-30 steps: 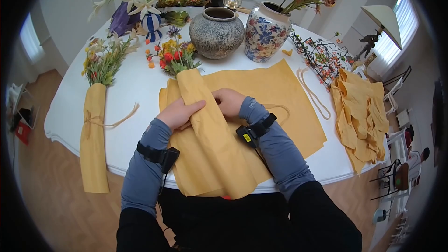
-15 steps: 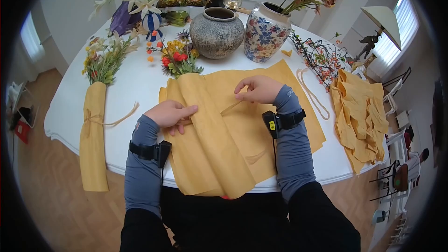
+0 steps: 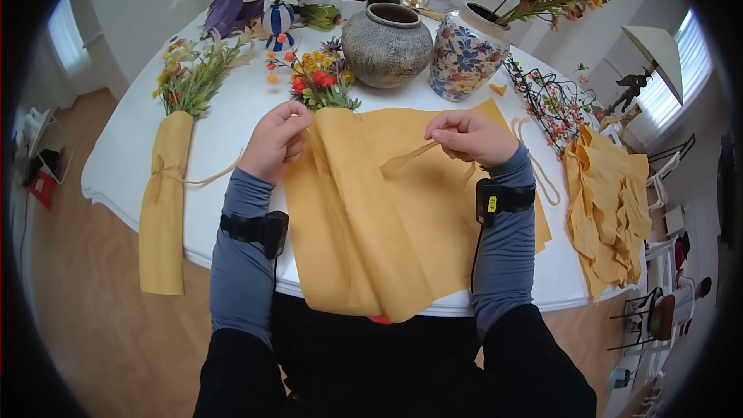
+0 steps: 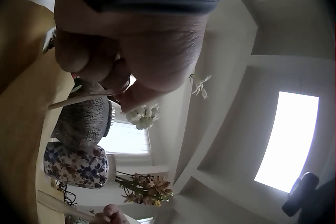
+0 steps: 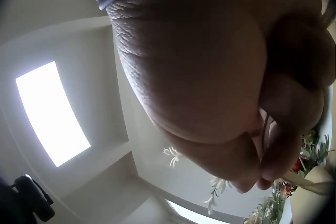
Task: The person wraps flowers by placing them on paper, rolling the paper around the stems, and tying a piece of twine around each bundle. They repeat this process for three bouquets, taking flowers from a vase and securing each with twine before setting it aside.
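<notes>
A bouquet of red and yellow flowers [image 3: 321,81] lies rolled in yellow wrapping paper [image 3: 364,224] at the middle of the table. A thin, flat tan tie [image 3: 406,159] runs out from the wrap on both sides. My left hand [image 3: 277,143] pinches one end of it above the wrap's left edge, and the strand shows stretched from those fingers in the left wrist view. On the other side my right hand [image 3: 474,138] pinches the other end between thumb and fingers, raised over the paper. More flat yellow paper [image 3: 437,240] spreads under the bouquet.
Left of the work lies a second wrapped, tied bouquet [image 3: 164,209]. A grey round pot [image 3: 387,50] and a floral vase [image 3: 468,58] stand behind. To the right are berry branches [image 3: 553,112], a looped cord [image 3: 546,178] and crumpled yellow paper [image 3: 607,217].
My right hand has come out from behind the wrap and drawn the tie to the right. My left hand has left the wrap's side and lifted the other end.
</notes>
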Available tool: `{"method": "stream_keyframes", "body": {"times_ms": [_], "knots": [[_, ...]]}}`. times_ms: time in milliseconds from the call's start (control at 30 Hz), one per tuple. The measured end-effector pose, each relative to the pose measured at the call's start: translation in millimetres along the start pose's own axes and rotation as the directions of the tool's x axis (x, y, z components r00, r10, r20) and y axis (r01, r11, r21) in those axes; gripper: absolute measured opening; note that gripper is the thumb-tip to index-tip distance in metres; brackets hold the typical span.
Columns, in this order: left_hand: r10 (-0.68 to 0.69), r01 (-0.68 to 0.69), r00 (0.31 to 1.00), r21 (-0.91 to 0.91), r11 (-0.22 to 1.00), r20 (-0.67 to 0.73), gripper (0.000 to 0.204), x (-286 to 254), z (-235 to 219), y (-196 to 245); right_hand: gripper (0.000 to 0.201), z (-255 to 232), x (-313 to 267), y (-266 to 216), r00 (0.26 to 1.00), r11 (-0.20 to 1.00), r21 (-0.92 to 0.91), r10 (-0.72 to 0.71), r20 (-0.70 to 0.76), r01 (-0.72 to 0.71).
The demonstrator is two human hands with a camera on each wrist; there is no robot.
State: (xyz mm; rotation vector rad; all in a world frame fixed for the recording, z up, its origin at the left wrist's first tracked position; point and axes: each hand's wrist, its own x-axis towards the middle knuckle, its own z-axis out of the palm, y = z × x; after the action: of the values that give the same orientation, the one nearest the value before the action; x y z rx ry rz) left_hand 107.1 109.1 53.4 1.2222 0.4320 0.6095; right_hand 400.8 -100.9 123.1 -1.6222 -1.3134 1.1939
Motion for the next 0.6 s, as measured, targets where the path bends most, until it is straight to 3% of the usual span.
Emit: {"method": "stream_keyframes", "body": {"times_ms": [67,233,300,333,400,467,500,567,600], "knots": [[0.052,-0.034,0.992,-0.146,0.989,0.118,0.005,-0.7,0.1,1.7,0.020,-3.5,-2.8,0.2,0.995,0.984,0.169,-0.068,0.067,0.056],[0.131,-0.072,0.970,-0.271,0.960,0.207,0.005,-9.6,4.3,6.4,0.023,-6.9,-12.6,5.8,0.981,0.945,0.289,-0.179,0.076,0.150],[0.160,-0.092,0.961,-0.288,0.953,0.225,0.005,-10.6,3.2,4.8,0.027,-10.2,-12.2,11.2,0.928,0.865,0.429,-0.345,0.138,0.258],[0.226,-0.138,0.932,-0.300,0.944,0.284,0.006,-9.7,0.9,1.8,0.027,-10.1,-11.0,12.3,0.928,0.866,0.429,-0.345,0.140,0.258],[0.291,-0.184,0.894,-0.315,0.931,0.339,0.007,-9.5,-3.7,-1.7,0.029,-8.8,-8.5,13.2,0.856,0.752,0.577,-0.490,0.165,0.319],[0.335,-0.196,0.824,-0.324,0.926,0.457,0.011,-11.3,-8.0,-3.3,0.027,-6.3,-9.3,12.6,0.863,0.764,0.554,-0.483,0.148,0.332],[0.335,-0.197,0.824,-0.323,0.926,0.456,0.011,-12.3,-9.6,-3.8,0.026,-4.4,-10.0,12.2,0.870,0.775,0.530,-0.476,0.130,0.345],[0.328,-0.140,0.740,-0.342,0.929,0.587,0.013,-14.4,-11.2,-3.8,0.025,4.7,-11.3,8.8,0.879,0.792,0.488,-0.467,0.099,0.366],[0.327,-0.140,0.740,-0.341,0.930,0.587,0.013,-15.6,-11.1,-3.4,0.024,9.5,-9.9,7.1,0.886,0.809,0.445,-0.459,0.067,0.385]]}}
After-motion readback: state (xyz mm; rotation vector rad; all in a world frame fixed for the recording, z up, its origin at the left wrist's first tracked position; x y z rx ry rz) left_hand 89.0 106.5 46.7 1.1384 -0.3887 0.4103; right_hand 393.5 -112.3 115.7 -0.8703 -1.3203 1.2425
